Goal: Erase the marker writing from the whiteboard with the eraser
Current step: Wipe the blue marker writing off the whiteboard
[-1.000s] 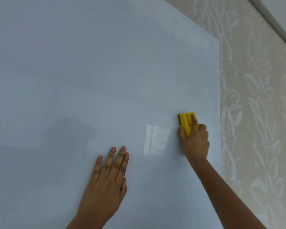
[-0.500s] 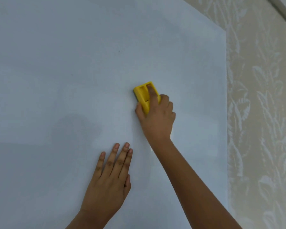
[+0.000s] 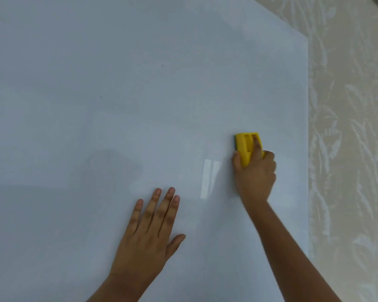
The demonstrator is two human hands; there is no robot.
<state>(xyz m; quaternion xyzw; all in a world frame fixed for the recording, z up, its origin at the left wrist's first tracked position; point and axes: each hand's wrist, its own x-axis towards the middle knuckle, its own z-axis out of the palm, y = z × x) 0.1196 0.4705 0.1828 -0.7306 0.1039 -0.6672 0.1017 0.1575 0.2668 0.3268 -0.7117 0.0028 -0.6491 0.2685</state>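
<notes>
Right hand [image 3: 254, 171] clenched on eraser [image 3: 246, 149], pad flat on board [image 3: 118, 83]. Left hand [image 3: 150, 232] splayed, released, bracing board lower-left of grip. No writing visible; keep pressure even, overlap strokes.

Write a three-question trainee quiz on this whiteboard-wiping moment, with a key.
1. True or false: the left hand lies flat and open on the whiteboard.
2. Which hand grips the yellow eraser: A left, B right, C both?
3. Fill in: to the right of the board hangs leaf-patterned ____.

Key:
1. True.
2. B, the right hand presses it against the board.
3. wallpaper.
</notes>
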